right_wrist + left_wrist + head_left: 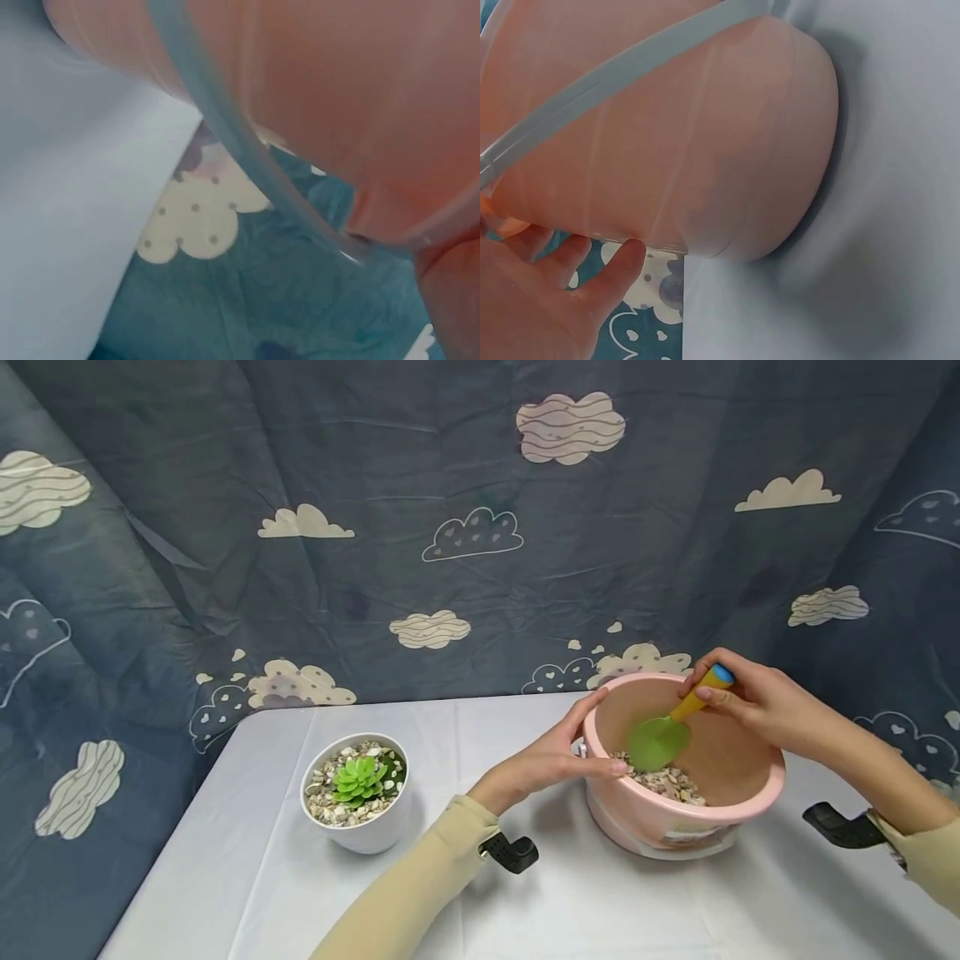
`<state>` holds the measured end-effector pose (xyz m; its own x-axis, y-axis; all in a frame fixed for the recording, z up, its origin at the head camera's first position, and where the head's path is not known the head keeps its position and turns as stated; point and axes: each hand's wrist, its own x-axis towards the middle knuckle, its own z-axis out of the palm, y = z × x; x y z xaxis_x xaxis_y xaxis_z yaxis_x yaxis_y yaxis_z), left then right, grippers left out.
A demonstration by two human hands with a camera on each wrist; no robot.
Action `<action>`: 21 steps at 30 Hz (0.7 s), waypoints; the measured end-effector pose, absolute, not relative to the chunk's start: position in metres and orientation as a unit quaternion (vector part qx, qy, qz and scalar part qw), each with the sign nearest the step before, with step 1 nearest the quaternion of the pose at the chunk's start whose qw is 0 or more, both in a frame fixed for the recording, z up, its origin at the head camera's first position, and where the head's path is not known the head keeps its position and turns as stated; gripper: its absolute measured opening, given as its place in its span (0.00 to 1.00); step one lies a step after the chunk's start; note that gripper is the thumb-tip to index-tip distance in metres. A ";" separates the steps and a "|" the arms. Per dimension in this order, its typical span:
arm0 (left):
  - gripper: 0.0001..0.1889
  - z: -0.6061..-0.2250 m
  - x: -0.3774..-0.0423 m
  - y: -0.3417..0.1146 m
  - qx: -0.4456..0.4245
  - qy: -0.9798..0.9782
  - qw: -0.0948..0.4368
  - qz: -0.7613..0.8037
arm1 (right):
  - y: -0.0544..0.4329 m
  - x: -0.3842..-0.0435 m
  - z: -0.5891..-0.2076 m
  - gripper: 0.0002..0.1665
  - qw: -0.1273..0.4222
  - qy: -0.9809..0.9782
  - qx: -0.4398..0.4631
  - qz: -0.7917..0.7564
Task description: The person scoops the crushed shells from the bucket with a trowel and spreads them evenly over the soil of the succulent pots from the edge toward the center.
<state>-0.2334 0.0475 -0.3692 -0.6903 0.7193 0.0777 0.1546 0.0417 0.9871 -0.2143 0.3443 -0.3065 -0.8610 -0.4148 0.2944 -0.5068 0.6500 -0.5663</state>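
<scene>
A pink bucket (pixel 675 827) stands at the right of the table, with pebbles (pixel 671 783) lying in its bottom. At the bucket's left side, my left hand (pixel 551 756) grips the rim, thumb over the edge. Its fingers (pixel 615 274) touch the outer wall of the bucket (pixel 705 142) in the left wrist view. My right hand (pixel 742 697), over the far right rim, holds a toy shovel (pixel 660 743) by its yellow, blue-ended handle. The green blade points down inside the bucket, just over the pebbles. In the right wrist view, the bucket wall (pixel 322 82) fills much of the picture.
On the left of the white-covered table (pixel 517 893) stands a white pot (pixel 378 831) with pebbles and a green succulent (pixel 358 779). The bucket's grey carrying handle (pixel 622 71) hangs along its outside. A dark cloud-print curtain (pixel 480 585) closes off the back.
</scene>
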 end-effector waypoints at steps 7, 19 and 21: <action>0.50 -0.370 -0.233 0.049 0.319 0.680 0.224 0.621 | 0.348 -0.206 -0.294 0.11 0.018 -0.926 0.228 0.301; 0.50 -0.371 -0.232 0.050 0.316 0.680 0.220 0.625 | 0.330 -0.200 -0.300 0.13 -0.027 -0.934 0.140 0.329; 0.50 -0.371 -0.231 0.050 0.316 0.681 0.219 0.623 | 0.325 -0.199 -0.302 0.15 -0.027 -0.932 0.126 0.338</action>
